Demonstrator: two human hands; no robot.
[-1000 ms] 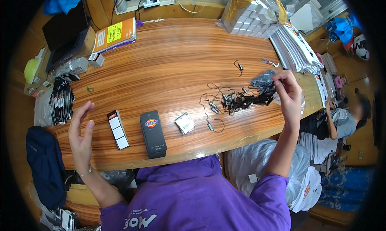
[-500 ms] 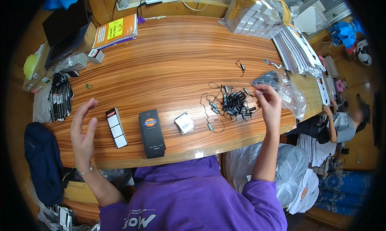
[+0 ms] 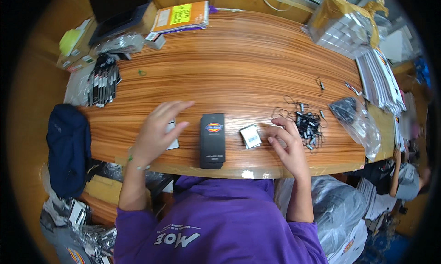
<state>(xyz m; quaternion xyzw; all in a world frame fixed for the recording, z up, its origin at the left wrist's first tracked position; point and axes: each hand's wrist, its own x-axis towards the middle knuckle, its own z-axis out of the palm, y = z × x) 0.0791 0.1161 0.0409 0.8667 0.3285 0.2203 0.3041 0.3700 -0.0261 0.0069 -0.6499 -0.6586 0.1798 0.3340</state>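
From the head view, a long wooden surface is seen from above, with a person in a purple top seated at its near edge. The left hand is held just over the surface with its fingers spread and nothing gripped; beneath it a small white card is partly covered, and whether the palm touches it cannot be told. The right hand is set near the front edge, fingers loosely curled and empty, its fingertips just beside a small white tag lying flat on the wood. Between the two hands a black rectangular box with a small coloured emblem lies flat, its long side running toward the person. Just to the right of the right hand a tangle of black cords with small clips is spread on the surface, and beyond it a clear plastic bag holding dark pieces lies near the right edge. At the far left a bundle of black and white strips rests on the surface, and a dark blue cap hangs off the left end.
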